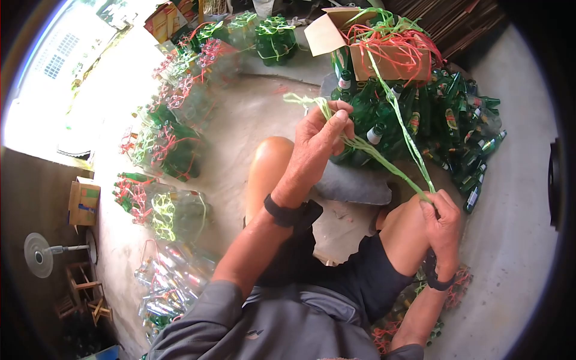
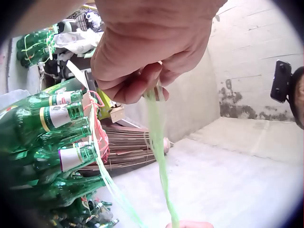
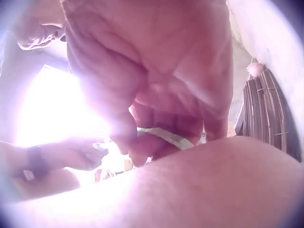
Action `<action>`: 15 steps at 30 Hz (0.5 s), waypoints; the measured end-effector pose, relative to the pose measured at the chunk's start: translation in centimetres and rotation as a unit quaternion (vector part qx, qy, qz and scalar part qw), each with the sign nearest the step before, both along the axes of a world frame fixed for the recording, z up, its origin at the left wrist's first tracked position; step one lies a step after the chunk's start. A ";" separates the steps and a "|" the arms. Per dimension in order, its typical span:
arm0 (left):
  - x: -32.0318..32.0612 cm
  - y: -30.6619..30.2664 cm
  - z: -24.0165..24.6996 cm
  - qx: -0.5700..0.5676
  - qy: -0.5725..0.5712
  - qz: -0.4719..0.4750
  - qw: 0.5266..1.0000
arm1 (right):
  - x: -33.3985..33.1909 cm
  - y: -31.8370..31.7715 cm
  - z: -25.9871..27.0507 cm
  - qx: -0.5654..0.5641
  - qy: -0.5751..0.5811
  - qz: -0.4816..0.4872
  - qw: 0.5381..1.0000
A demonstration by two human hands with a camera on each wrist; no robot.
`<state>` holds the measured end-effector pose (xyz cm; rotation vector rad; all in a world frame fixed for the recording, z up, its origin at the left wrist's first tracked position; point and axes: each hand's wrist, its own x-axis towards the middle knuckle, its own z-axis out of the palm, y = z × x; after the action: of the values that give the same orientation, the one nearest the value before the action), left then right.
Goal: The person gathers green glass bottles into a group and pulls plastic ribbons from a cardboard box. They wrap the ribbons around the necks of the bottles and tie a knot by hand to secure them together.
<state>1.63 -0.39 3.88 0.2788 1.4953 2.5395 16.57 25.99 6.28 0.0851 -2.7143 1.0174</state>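
Note:
My left hand (image 1: 315,141) pinches a light green plastic string (image 1: 384,159) near its knotted, loose end, between thumb and fingers. From there the string runs in strands down to my right hand (image 1: 443,225), which grips it beside the right knee. Another length (image 1: 393,105) of the string goes up from the right hand to an open cardboard box (image 1: 390,65) holding a tangle of red and green strings. In the left wrist view the string (image 2: 159,152) hangs taut below the left fingers. In the right wrist view curled fingers (image 3: 147,147) partly hide the string.
Green glass bottles (image 1: 450,114) stand and lie in a heap around the box. Tied bundles of bottles (image 1: 174,150) line the floor on the left. A grey slab-like seat (image 1: 354,183) lies between the knees. A fan (image 1: 41,255) stands at far left.

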 end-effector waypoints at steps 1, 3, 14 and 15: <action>0.3 -0.2 0.1 -0.003 -0.001 0.003 1.000 | 0.2 0.1 0.0 -0.003 -0.001 0.003 1.000; 1.0 -0.6 0.5 0.028 -0.015 0.012 0.999 | 0.3 0.0 0.2 -0.019 -0.001 -0.022 1.000; 4.3 -2.5 2.5 0.100 -0.044 0.066 0.992 | 0.4 0.7 -0.8 0.010 0.029 -0.060 0.998; 4.5 -2.5 2.4 0.126 -0.051 0.073 0.988 | 0.5 0.7 -0.8 0.010 0.028 -0.059 0.998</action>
<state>6.08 -2.85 6.32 0.0720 1.1985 2.8150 17.03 26.65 5.50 -0.0420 -2.6440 0.9402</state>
